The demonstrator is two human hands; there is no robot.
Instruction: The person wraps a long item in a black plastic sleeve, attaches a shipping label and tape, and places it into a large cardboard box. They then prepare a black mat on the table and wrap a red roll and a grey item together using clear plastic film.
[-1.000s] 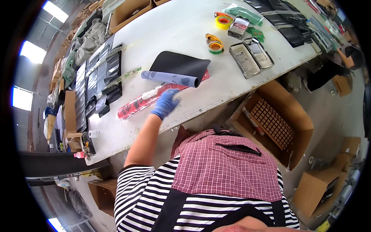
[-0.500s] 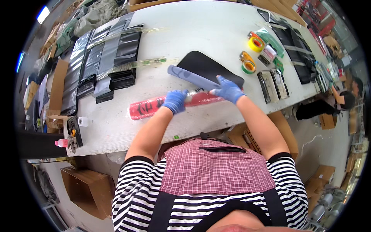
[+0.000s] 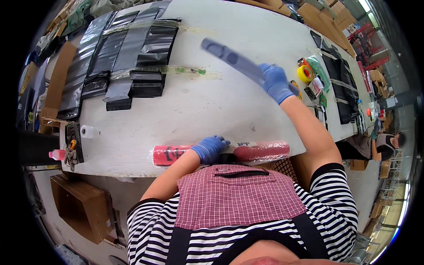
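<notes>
Near the table's front edge lies a long red roll in shiny clear wrapping (image 3: 265, 151), with dark markings on it. My left hand (image 3: 211, 149), in a blue glove, lies over the middle of this roll with its fingers bent round it. Farther out and to the right, my gloved right hand (image 3: 277, 83) grips one end of a grey-blue rolled mat (image 3: 232, 58). The mat slants away to the upper left over the table and is smeared by motion. Darker patterns show on its surface. My right fingers are partly hidden behind the hand.
Flat black plastic packages (image 3: 126, 48) joined by clear tape cover the table's left part. A yellow tape roll (image 3: 304, 73) and other small items lie at the right, before more black packages (image 3: 340, 79). A white roll (image 3: 87, 131) stands at the left edge. A co-worker (image 3: 384, 145) is at the far right.
My right hand has moved up and away with the mat; its black side no longer shows. The red roll and my left hand have come nearer to the table's front edge.
</notes>
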